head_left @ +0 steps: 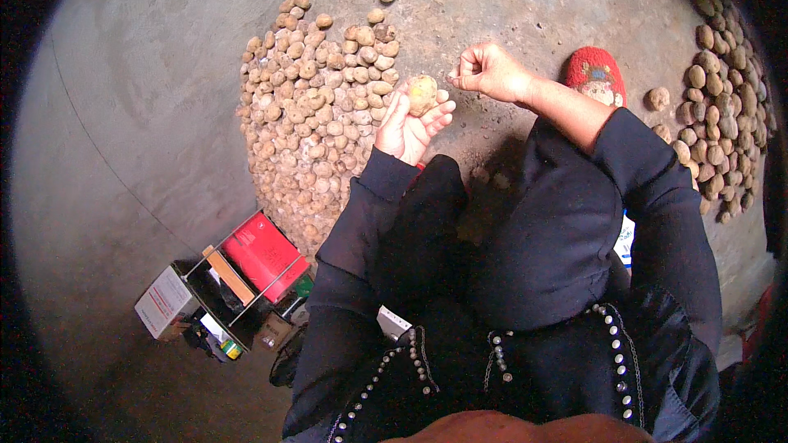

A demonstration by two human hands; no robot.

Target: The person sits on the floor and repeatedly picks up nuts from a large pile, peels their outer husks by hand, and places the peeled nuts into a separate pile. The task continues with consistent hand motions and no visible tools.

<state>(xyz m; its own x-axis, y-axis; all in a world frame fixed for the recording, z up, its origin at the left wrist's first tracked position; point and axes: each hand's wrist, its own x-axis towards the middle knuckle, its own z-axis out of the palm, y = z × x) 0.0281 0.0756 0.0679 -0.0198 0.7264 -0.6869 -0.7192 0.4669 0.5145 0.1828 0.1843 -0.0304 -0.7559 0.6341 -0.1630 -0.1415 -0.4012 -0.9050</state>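
A potato [422,96] rests in my left hand [409,126], held between the thumb and the fingers; it has a yellowish-green patch on top. My right hand [490,72] is raised over the floor to the right of it, apart from the potato, with thumb and forefinger pinched together. Something small may be at those fingertips, but I cannot tell. Beside my left hand, a large heap of potatoes [320,98] spreads over the concrete floor on the left.
A second potato heap [726,98] lies at the far right, with a loose potato [658,98] near it. A red patterned slipper [596,77] shows beyond my right forearm. At lower left stands a metal rack [246,306] with a red box [265,255] and a carton [166,303].
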